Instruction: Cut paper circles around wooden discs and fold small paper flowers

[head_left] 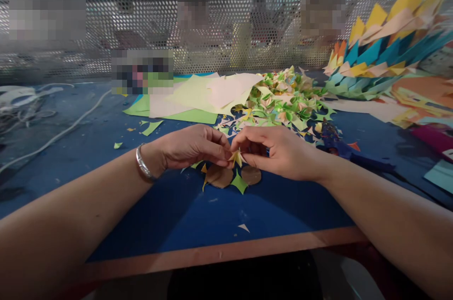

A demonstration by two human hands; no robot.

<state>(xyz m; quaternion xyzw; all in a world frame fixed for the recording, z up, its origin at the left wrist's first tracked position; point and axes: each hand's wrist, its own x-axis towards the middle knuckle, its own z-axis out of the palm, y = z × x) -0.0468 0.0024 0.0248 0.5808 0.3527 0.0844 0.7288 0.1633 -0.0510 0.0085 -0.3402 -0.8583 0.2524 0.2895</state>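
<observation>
Between my two hands is a small folded piece of pale yellow paper [237,158], shaped like a little flower. My left hand [200,148], with a silver bracelet at the wrist, pinches its left side between thumb and fingers. On its other side, the thumb and curled fingers of my right hand [278,151] close on the same piece. Just below lie two round brown cardboard discs [219,176] on the blue tabletop [219,224]. A green paper scrap [240,182] with curved edges lies between the discs, and an orange-yellow scrap [204,182] is at the left disc.
Behind my hands is a heap of folded paper pieces [283,97] beside stacked paper sheets [198,97]. A dark blue corded tool [336,142] lies at right, near a layered paper model [385,50]. A white cable [71,128] crosses the left; a perforated metal screen [226,50] stands behind.
</observation>
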